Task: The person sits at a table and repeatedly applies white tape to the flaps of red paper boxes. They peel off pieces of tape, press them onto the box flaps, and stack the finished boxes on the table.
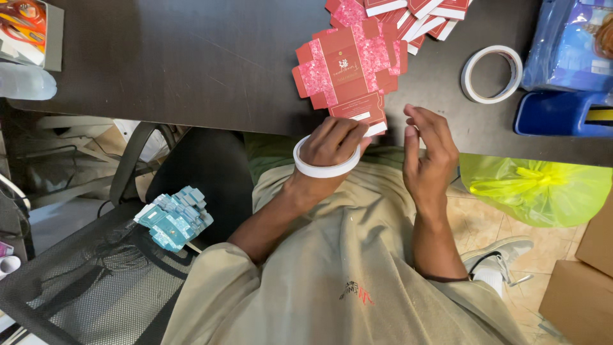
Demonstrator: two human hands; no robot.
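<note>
A flat red and pink carton blank lies unfolded on the dark table, its bottom flap with a white strip reaching the table's near edge. My left hand is curled at that flap, fingertips on its white end. A white tape roll sits around my left wrist like a bracelet. My right hand hovers just right of the flap, fingers raised and slightly apart, with nothing visible in it.
A pile of more red blanks lies at the table's far edge, a second white tape roll to its right. Blue bag and blue tub stand far right. A yellow-green bag, cardboard boxes, and teal folded boxes on a mesh chair sit below.
</note>
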